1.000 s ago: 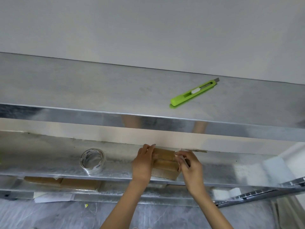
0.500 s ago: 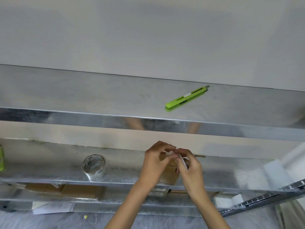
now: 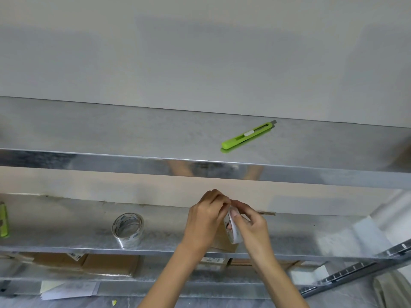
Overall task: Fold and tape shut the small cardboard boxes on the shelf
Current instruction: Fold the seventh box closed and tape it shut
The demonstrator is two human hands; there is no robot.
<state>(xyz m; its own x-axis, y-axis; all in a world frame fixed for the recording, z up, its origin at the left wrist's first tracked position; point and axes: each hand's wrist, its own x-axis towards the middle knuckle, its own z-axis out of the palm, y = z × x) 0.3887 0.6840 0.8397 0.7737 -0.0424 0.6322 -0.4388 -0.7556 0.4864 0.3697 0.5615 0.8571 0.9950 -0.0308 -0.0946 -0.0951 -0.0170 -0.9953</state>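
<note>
Middle metal shelf (image 3: 66,221), left to right: clear packing-tape roll (image 3: 127,230), standing on edge, at 9 o'clock of the hands. Left hand (image 3: 205,221) and right hand (image 3: 251,227), fingertips pinched together on a white tape strip (image 3: 234,230). Small brown cardboard box (image 3: 222,241) beneath them at the shelf's front edge. Upper shelf, 1 o'clock: green plastic utility knife (image 3: 248,135).

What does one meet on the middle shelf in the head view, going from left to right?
A green object at the left edge → the roll of tape → the left hand → the right hand, both hands over a small cardboard box.
</note>
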